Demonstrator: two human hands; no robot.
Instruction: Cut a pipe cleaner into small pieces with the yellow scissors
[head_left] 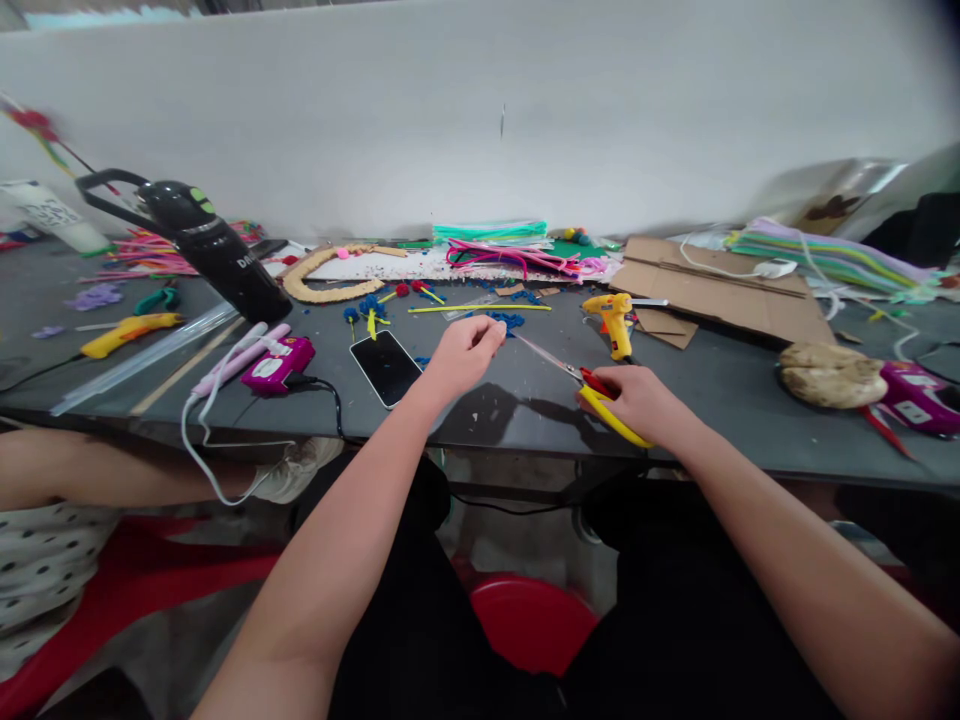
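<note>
My left hand [469, 350] is raised over the middle of the table, thumb and fingertips pinched together. Whatever sits in that pinch is too small to make out. In my right hand [637, 393] is a pair of scissors [616, 418] with yellow and red handles, its blades pointing left at my left fingertips. Just behind my left hand lie blue fuzzy scraps [506, 321] and a yellow-green pipe cleaner [480, 309]. A black-screened phone [386, 368] rests left of my left wrist. Behind the scissors stands a yellow glue gun [616, 322].
A black bottle [221, 255], a purple glue gun [279, 366] and a cream curved piece [304, 280] are on the left. Cardboard [712, 290] and pipe cleaner bundles [840, 258] lie right. A neighbour's gloved hand [831, 376] is far right; another person's limb [135, 468] is at left.
</note>
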